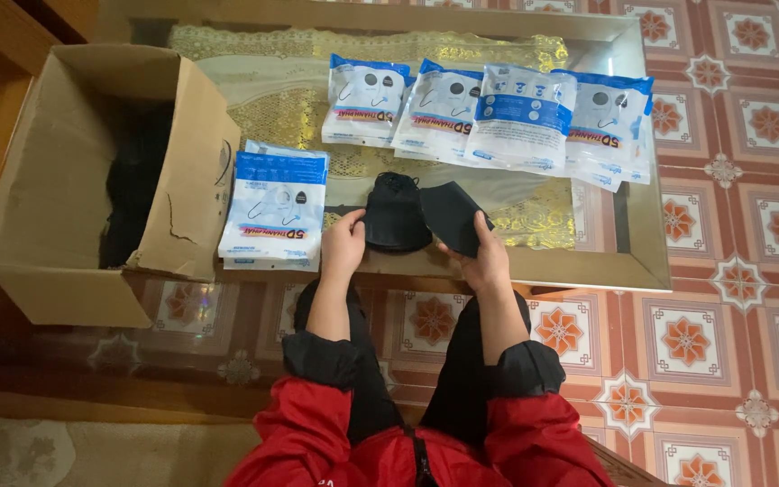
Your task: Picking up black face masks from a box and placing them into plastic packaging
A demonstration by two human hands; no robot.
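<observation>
The head camera looks down at a glass table [642, 261] set over a gold lace cloth [317, 45], with a patterned tile floor [723, 343] around it. The left hand [343, 242] is curled around the left edge of a stack of black masks [396, 215] that sits on the table near its front edge; the fingers are partly closed on the stack, thumb toward the top, though how firmly it presses cannot be told. The right hand [484, 257] is closed on a single black mask [454, 216], holding it by its lower corner, tilted, with its long axis running up and to the left, so its upper edge touches or overlaps the right side of the stack. The stack lies directly between the two hands, and the left hand is the one in contact with it. Just left of the left hand lies a pile of blue-and-white packets [275, 209]. Farther back on the table a row of more packets [489, 117] is fanned out, overlapping one another. An open cardboard box [173, 171] stands at the far left, with dark contents inside that cannot be made out. The red jacket sleeves [534, 433] show at the bottom.
</observation>
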